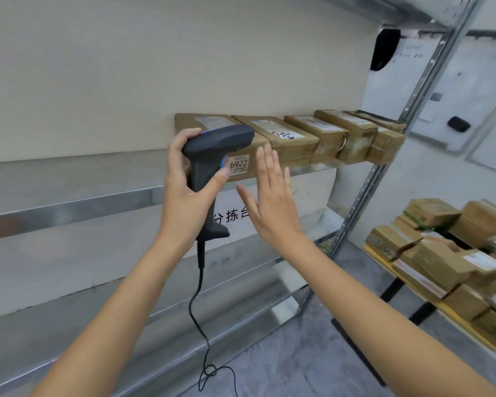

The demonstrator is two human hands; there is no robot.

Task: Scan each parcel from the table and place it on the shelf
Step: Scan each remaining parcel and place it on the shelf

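Note:
My left hand [184, 190] grips a dark grey corded barcode scanner [212, 144] by its handle, its head level with the leftmost brown parcel [201, 123] on the metal shelf [69, 179]. That parcel carries a label reading 6922 on its front face. My right hand [272, 196] is open with straight fingers, just in front of the parcel's front right corner; contact cannot be told. Several more brown parcels [327, 136] stand in a row to the right on the same shelf.
A pile of brown parcels [441, 262] lies on a yellow-edged table [441, 309] at the right. A slanted metal upright [364, 196] bounds the shelf on the right. Lower shelf boards [69, 282] sit below. The scanner's cable [198, 310] hangs down to the grey floor.

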